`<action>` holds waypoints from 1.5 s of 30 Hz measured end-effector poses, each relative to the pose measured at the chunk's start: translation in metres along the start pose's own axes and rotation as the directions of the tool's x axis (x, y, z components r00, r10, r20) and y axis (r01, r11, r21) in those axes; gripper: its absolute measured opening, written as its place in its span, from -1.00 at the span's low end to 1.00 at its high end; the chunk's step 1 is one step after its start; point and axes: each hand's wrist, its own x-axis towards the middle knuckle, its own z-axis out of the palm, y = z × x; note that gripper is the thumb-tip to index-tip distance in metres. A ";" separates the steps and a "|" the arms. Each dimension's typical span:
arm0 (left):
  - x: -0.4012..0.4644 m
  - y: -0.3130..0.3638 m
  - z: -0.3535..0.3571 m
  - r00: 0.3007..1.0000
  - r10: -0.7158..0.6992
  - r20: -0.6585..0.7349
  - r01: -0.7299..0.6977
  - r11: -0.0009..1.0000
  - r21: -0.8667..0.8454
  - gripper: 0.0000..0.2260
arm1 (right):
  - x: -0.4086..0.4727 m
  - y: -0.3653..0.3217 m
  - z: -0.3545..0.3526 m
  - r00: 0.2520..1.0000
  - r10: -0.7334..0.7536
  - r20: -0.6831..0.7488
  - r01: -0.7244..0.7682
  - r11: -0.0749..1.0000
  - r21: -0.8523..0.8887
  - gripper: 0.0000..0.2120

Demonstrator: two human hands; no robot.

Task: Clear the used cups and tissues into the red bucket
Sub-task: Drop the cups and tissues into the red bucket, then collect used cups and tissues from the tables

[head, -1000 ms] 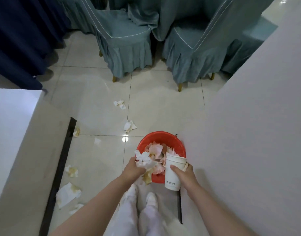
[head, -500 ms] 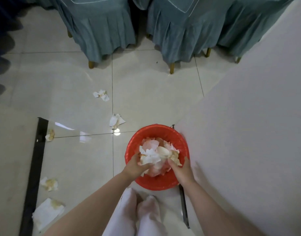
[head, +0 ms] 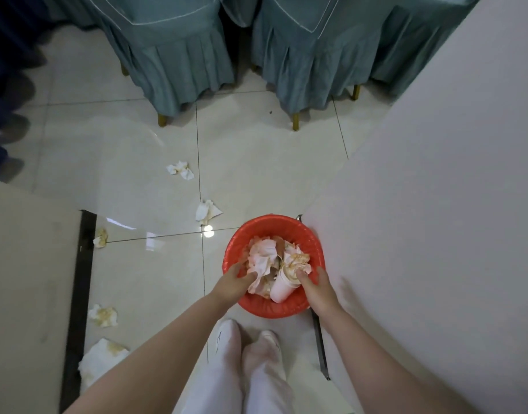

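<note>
**Hands pressing rubbish into a red bucket, tissues still on the floor**

Seen from above, a person stands over a red bucket (head: 312, 243) on a pale tiled floor (head: 137, 162), beside the corner of a white desk (head: 436, 204). The bucket is heaped with crumpled, stained tissues (head: 264, 255) and a white paper cup (head: 282, 289) lying tilted near its front edge.

The left hand (head: 231, 280) reaches into the bucket's left side, fingers curled around a wad of tissue. The right hand (head: 316, 285) rests on the right side, fingertips touching the cup's stuffed rim; whether it grips the cup or only presses it cannot be told.

The job looks partly done. One cup and many tissues are in the bucket, but loose pieces remain on the floor: two tissues beyond the bucket (head: 180, 170) (head: 207, 211), a small scrap (head: 100, 238) by a dark strip, and two larger stained ones (head: 103, 316) (head: 103, 358) at lower left. No other cups are visible.

Chairs in teal covers (head: 173, 52) stand at the top.
</note>
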 end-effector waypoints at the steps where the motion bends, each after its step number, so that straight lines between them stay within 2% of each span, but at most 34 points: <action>1: -0.011 0.006 -0.001 1.000 0.011 -0.002 -0.011 1.000 0.003 -0.42 | -0.008 -0.005 -0.002 1.000 -0.003 0.010 0.003 1.000 -0.003 -0.49; 3: -0.033 0.019 -0.002 1.000 0.029 -0.012 -0.029 1.000 0.010 -0.44 | -0.027 -0.017 -0.008 1.000 -0.001 0.017 0.001 1.000 -0.014 -0.50; 11: -0.123 0.056 0.001 0.995 0.087 -0.058 -0.086 0.996 0.007 -0.64 | -0.108 -0.058 -0.034 0.996 -0.074 0.041 0.076 0.995 -0.062 -0.89; 15: -0.165 0.066 0.006 0.992 0.110 -0.065 -0.110 0.994 0.016 -0.66 | -0.149 -0.061 -0.051 0.998 -0.057 0.041 0.058 0.998 -0.030 -0.77; 19: -0.195 0.069 0.013 0.987 0.148 -0.064 -0.142 0.986 0.089 -0.76 | -0.180 -0.054 -0.066 0.997 -0.081 -0.012 0.081 0.997 0.013 -0.86; 21: -0.207 0.067 0.015 0.984 0.169 -0.048 -0.164 0.982 0.091 -0.80 | -0.196 -0.049 -0.070 0.996 -0.086 -0.036 0.087 0.995 0.045 -0.80; 25: -0.233 0.057 0.018 0.975 0.220 0.002 -0.219 0.971 0.098 -0.83 | -0.236 -0.034 -0.076 0.988 -0.122 -0.096 0.133 0.984 0.115 -0.96; 29: -0.260 0.037 0.021 0.961 0.270 0.060 -0.276 0.953 0.127 -0.87 | -0.284 -0.009 -0.072 0.975 -0.127 -0.181 0.168 0.957 0.235 -0.93; 36: -0.324 -0.010 0.037 0.919 0.325 0.225 -0.365 0.915 0.171 -0.83 | -0.372 0.059 -0.056 0.945 -0.058 -0.322 0.190 0.899 0.394 -0.96; 45: -0.405 -0.043 0.108 0.829 0.324 0.456 -0.481 0.829 0.285 -0.81 | -0.478 0.152 -0.078 0.880 0.051 -0.471 0.246 0.801 0.547 -0.87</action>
